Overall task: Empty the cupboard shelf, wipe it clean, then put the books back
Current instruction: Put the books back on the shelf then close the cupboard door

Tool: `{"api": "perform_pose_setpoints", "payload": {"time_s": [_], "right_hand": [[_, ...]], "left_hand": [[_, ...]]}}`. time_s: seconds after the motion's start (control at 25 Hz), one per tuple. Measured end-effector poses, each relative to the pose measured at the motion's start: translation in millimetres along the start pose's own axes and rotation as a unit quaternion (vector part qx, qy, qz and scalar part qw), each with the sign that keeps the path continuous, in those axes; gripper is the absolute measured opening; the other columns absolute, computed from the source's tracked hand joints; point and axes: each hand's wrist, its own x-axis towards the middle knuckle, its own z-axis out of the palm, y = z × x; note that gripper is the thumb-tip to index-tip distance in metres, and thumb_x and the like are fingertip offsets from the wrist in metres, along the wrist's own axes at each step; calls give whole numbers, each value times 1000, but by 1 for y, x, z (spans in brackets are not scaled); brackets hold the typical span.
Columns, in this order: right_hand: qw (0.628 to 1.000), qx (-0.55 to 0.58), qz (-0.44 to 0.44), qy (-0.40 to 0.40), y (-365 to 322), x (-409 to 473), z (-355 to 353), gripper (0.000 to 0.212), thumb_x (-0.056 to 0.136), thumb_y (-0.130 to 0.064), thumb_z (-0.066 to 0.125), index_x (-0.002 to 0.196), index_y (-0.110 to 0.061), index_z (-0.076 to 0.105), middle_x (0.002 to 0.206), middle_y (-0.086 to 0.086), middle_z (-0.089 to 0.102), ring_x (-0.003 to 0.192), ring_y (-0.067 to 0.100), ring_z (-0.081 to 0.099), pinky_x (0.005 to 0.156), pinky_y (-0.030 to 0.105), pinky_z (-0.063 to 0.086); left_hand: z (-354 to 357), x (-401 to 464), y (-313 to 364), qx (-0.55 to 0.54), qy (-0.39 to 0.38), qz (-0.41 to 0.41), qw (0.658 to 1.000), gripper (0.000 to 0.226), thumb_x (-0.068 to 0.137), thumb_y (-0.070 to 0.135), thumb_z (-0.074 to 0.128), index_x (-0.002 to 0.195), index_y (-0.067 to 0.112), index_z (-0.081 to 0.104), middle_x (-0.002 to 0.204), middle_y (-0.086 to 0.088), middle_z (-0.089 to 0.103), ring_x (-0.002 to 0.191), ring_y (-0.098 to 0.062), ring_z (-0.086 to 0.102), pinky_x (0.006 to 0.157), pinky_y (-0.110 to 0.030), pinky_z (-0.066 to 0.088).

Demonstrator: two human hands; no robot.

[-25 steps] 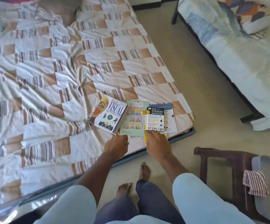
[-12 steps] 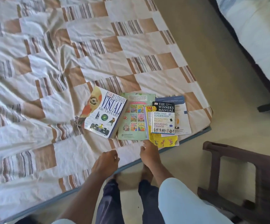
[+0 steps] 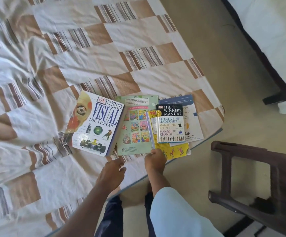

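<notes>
Several books lie near the bed's front right corner. A thick Visual Dictionary (image 3: 96, 124) is at the left, a thin green book (image 3: 135, 125) beside it. A yellow book (image 3: 174, 150) lies under the small Winner's Manual (image 3: 170, 124), with a white and blue booklet (image 3: 192, 117) at the right. My right hand (image 3: 155, 159) touches the near edges of the green and yellow books; its fingertips are hidden under the knuckles. My left hand (image 3: 112, 173) hovers over the sheet just below the dictionary, fingers loosely bent, holding nothing.
The bed has a checked brown and white sheet (image 3: 70, 57). A dark wooden chair (image 3: 258, 177) stands to the right on the beige floor (image 3: 224, 82). A second bed (image 3: 275, 40) fills the top right. My legs are close to the bed edge.
The camera has tilted down and moved closer to the books. My right hand has moved up to the edge of the green and yellow books. My left hand stays just below the dictionary.
</notes>
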Motion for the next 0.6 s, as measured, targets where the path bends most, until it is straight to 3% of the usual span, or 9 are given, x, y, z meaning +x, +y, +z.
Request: {"api": "perform_pose_setpoints", "payload": {"time_s": [0.08, 0.16, 0.24, 0.32, 0.4, 0.48, 0.6], "right_hand": [[996, -27, 8, 81, 6, 11, -15, 24, 89, -17, 65, 113, -15, 65, 119, 10, 62, 113, 35, 59, 90, 47, 53], [988, 8, 86, 126, 15, 28, -24, 44, 84, -22, 75, 124, -14, 58, 127, 15, 54, 116, 42, 54, 90, 53, 50], [972, 134, 153, 118, 22, 44, -30, 69, 78, -19, 83, 136, -12, 45, 132, 21, 52, 116, 46, 56, 93, 55, 53], [947, 242, 185, 105, 28, 56, -35, 79, 77, -13, 84, 140, -12, 37, 130, 23, 58, 113, 45, 61, 94, 51, 54], [927, 287, 219, 100, 31, 64, -38, 74, 80, -9, 81, 139, -9, 35, 126, 23, 60, 110, 44, 62, 92, 49, 54], [912, 313, 252, 87, 36, 73, -37, 65, 81, -11, 80, 134, -7, 42, 119, 20, 63, 104, 42, 65, 90, 50, 57], [869, 407, 274, 68, 39, 83, -39, 44, 80, -16, 81, 119, -10, 62, 102, 10, 71, 85, 31, 70, 71, 42, 59]], "left_hand": [[6, 14, 6, -87, 12, -40, 995, 33, 96, 24, 59, 128, 18, 60, 131, -9, 59, 114, -32, 59, 93, -35, 50], [15, 33, 11, -218, 25, -96, 971, 42, 94, 19, 62, 135, 17, 53, 131, -11, 58, 107, -30, 60, 84, -33, 49], [25, 54, 18, -385, 48, -159, 908, 39, 91, 11, 66, 129, 12, 57, 119, -18, 61, 86, -23, 59, 70, -31, 51], [35, 71, 23, -505, 83, -228, 829, 39, 86, 6, 68, 125, 9, 59, 118, -14, 61, 91, -23, 63, 61, -30, 56], [41, 82, 28, -559, 109, -267, 777, 37, 84, 4, 69, 120, 7, 60, 118, -14, 62, 100, -32, 65, 59, -30, 59], [42, 87, 35, -547, 117, -280, 780, 39, 81, 14, 76, 116, 7, 61, 114, -15, 64, 99, -33, 65, 61, -33, 59], [38, 85, 41, -395, 96, -274, 871, 71, 66, 53, 83, 117, 12, 54, 110, -10, 64, 104, -32, 60, 87, -46, 57]]}}
